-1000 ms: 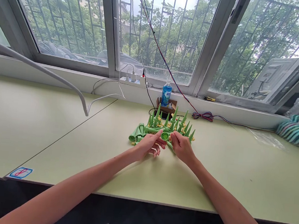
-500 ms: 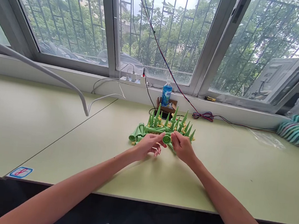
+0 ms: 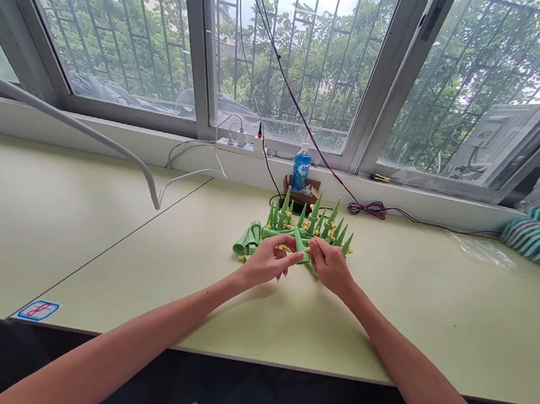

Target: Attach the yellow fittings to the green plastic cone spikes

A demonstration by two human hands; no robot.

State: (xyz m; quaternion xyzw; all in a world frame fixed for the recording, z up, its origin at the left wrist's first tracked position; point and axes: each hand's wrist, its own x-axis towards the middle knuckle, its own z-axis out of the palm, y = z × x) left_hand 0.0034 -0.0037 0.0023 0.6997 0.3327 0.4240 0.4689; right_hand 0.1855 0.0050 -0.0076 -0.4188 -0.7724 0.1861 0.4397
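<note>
Between my hands is a green plastic plant watering spike (image 3: 299,242), its point upward and its wide end low by my left thumb. My left hand (image 3: 268,258) grips it near the wide end, thumb in front. My right hand (image 3: 330,261) is closed in a pinch at the spike's right side, on a small yellow valve (image 3: 310,250) mostly hidden by the fingers. Just behind my hands, several similar green spikes (image 3: 330,220) with yellow valves stand point up. Others lie on their sides, including wide-ended green pieces (image 3: 247,239) left of my left hand.
A blue-labelled bottle (image 3: 301,168) sits in a small brown box (image 3: 314,187) behind the spikes. A white cable (image 3: 126,148) hangs over the left of the table (image 3: 148,260). Coiled wire (image 3: 368,208) and stacked teal items (image 3: 539,235) are at the right.
The spike has turned from its round open end facing me to point up. My left thumb has come down across its front; my right hand has barely moved.
</note>
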